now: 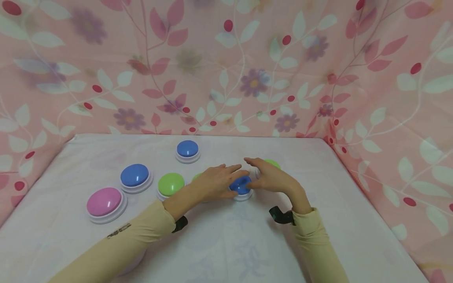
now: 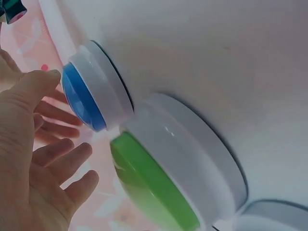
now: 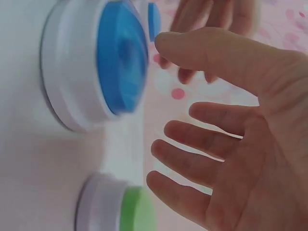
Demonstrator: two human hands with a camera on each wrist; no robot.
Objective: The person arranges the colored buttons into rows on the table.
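Note:
A push button with a blue dome on a white round base stands between my two hands. My left hand hovers at its left side, fingers loosely spread and holding nothing. From the right, my right hand hovers beside the same button, its fingers apart. In the right wrist view a gap shows between the right thumb and the blue dome. One green button lies under the left hand, mostly hidden in the head view. Another green button shows partly behind the right hand.
More domed buttons stand on the white cloth to the left: a pink one, a blue one, a green one and a farther blue one. A white base peeks from under the left sleeve. Floral curtains enclose the table.

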